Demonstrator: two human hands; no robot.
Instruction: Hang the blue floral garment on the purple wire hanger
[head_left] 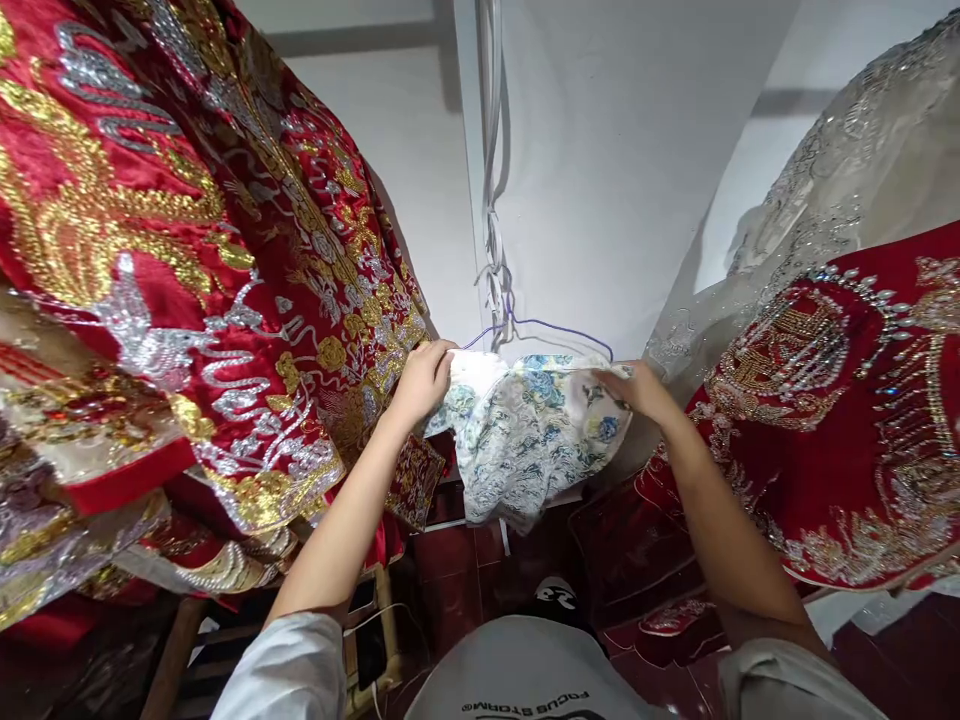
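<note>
A white top with blue floral print and ruffled fabric (525, 440) hangs on a thin purple wire hanger (562, 325) in front of me. My left hand (426, 380) pinches the top near its left shoulder. At the other end, my right hand (636, 390) grips the cloth by the right shoulder, with some fingers hidden behind the fabric. The garment is spread between both hands, its lower part bunched. Above it, the hanger's hook meets a bundle of white cords (491, 200) running down the wall.
Red embroidered garments with gold and silver sequins (247, 250) crowd the left. On the right hang a red beaded garment (840, 410) and a sheer silver gown (832, 190). A wooden stool (386, 620) stands low left on dark red floor tiles (450, 570).
</note>
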